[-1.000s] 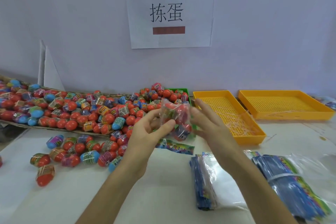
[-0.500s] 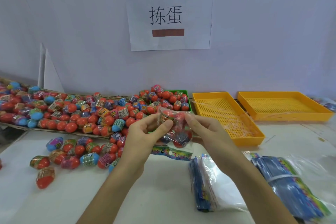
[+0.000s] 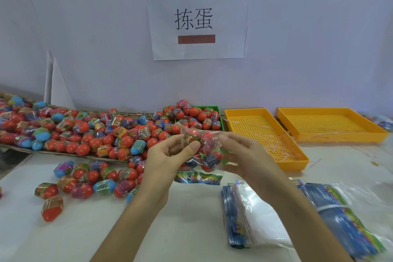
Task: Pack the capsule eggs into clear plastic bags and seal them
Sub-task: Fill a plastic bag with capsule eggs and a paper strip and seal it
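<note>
I see the clear bag (image 3: 207,151) with several eggs inside held up between my two hands, above the white surface (image 3: 185,225) and just in front of the big pile of eggs (image 3: 89,132). My left hand (image 3: 170,155) pinches the bag's upper left part, thumb pressed against an egg through the plastic and fingers curled behind it. My right hand (image 3: 242,153) grips the right side of the bag, fingers curled round its top edge. The two hands are close together, with only the bag between them. The bag's printed header strip (image 3: 197,177) hangs below, near the surface. Loose eggs (image 3: 85,181) lie scattered on the surface to the left. A stack of empty bags (image 3: 240,217) lies to the right of my arms, a second bundle (image 3: 344,219) beyond it. Two yellow trays (image 3: 265,138) sit behind my right hand.
</note>
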The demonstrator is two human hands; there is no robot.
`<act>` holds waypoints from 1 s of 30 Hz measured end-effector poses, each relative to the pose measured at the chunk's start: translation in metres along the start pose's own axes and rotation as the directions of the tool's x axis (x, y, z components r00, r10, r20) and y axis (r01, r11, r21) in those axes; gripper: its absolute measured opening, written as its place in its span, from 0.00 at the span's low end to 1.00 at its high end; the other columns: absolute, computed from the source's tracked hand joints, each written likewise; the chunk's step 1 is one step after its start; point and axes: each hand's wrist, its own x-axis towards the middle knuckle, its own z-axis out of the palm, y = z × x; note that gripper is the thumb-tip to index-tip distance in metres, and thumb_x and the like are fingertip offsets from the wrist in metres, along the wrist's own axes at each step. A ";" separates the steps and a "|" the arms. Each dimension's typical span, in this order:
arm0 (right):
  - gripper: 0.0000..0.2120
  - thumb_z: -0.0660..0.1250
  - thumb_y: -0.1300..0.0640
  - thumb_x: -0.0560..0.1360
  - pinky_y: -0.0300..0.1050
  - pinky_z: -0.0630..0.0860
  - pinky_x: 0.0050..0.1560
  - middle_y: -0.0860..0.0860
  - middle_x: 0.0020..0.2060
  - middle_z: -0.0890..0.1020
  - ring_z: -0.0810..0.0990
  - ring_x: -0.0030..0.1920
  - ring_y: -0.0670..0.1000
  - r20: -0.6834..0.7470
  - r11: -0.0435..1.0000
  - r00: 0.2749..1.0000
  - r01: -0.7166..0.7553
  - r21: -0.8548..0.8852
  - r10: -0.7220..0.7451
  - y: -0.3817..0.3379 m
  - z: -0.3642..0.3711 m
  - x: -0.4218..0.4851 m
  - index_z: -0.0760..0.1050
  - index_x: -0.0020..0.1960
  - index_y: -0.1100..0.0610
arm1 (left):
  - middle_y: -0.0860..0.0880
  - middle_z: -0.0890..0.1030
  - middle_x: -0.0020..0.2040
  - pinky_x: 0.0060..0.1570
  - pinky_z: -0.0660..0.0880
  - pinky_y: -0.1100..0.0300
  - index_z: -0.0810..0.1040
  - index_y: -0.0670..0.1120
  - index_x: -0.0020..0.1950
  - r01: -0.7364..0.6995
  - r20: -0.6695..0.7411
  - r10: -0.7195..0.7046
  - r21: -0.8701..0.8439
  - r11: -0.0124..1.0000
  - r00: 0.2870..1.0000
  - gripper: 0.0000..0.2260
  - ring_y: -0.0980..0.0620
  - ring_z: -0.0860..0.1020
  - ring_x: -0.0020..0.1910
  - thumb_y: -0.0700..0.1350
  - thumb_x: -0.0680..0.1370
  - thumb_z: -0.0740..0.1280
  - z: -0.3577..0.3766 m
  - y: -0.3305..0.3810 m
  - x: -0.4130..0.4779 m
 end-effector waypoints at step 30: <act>0.14 0.74 0.57 0.75 0.33 0.80 0.40 0.37 0.42 0.86 0.85 0.47 0.40 -0.050 0.876 0.913 0.372 -0.308 -0.405 0.005 0.006 -0.002 0.81 0.49 0.36 | 0.62 0.86 0.48 0.47 0.79 0.69 0.84 0.57 0.54 -0.189 -0.066 0.208 0.221 0.957 0.976 0.12 0.62 0.84 0.50 0.41 0.76 0.73 0.004 -0.005 -0.003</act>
